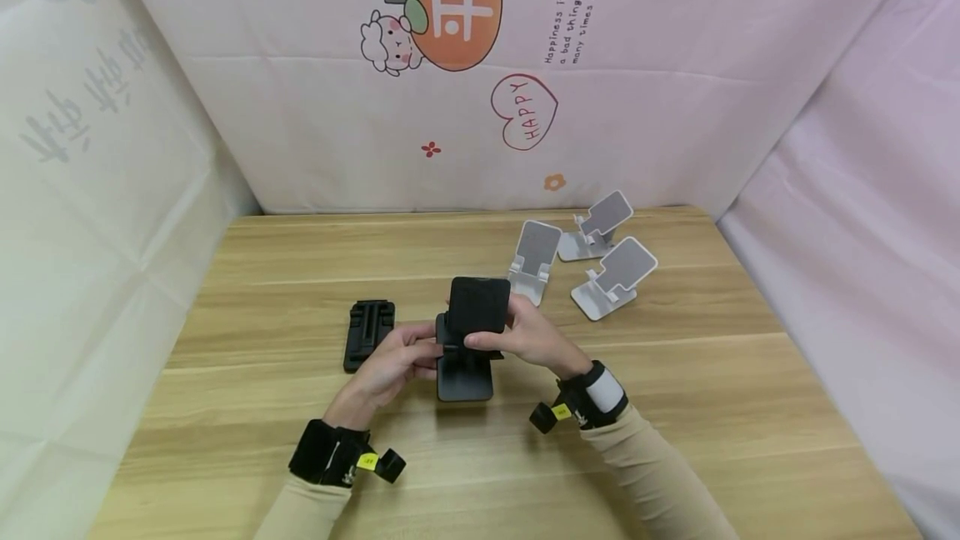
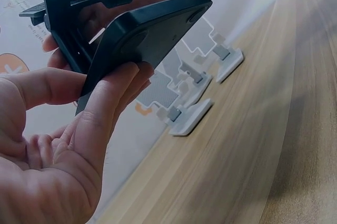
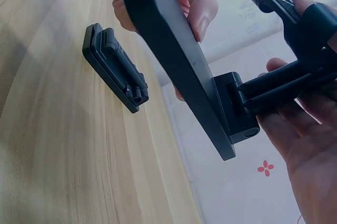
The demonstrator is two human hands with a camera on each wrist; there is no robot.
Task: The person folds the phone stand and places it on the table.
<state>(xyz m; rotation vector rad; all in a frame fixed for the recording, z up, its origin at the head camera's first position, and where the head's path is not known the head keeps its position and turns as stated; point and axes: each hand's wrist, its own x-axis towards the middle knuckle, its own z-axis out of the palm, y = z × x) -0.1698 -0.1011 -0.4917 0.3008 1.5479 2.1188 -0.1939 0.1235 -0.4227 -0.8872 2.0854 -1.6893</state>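
Both hands hold a black phone stand above the table, its arm and back plate unfolded from the base. My left hand pinches the edge of the base between thumb and fingers, as the left wrist view shows closely. On the other side, my right hand grips the upper part, its thumb across the front near the support hooks and its fingers behind the plate. In the right wrist view the stand's twin-rod arm rises from a hinge on the base. A second black phone stand, folded flat, lies left of my left hand.
Behind my right hand, three white phone stands with grey pads stand unfolded: one at the left, one at the back, one at the right. A printed white cloth hangs along the wooden table's far edge.
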